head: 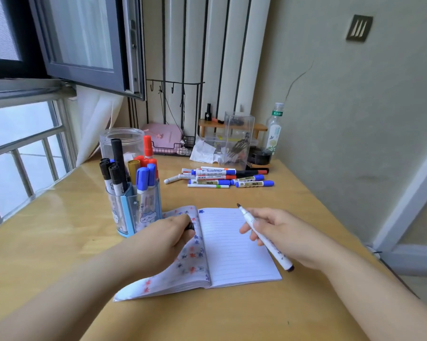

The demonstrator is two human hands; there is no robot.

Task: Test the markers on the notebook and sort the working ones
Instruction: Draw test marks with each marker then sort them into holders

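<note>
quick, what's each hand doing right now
Left hand: grips a black cap, resting on the notebook.
Right hand: holds an uncapped marker.

The counter is pale wood with a smooth, glossy finish that mirrors the window light along its far left side. On it the notebook shows matt, lined white paper, the left page blotched with ink. Left of the notebook, the marker holder is clear, shiny plastic with a blue edge; behind it stands a clear plastic jar. The marker in the right hand has a smooth white plastic barrel. Beyond the notebook, a clear plastic bottle and a glossy transparent box stand by the matt wall.
</note>
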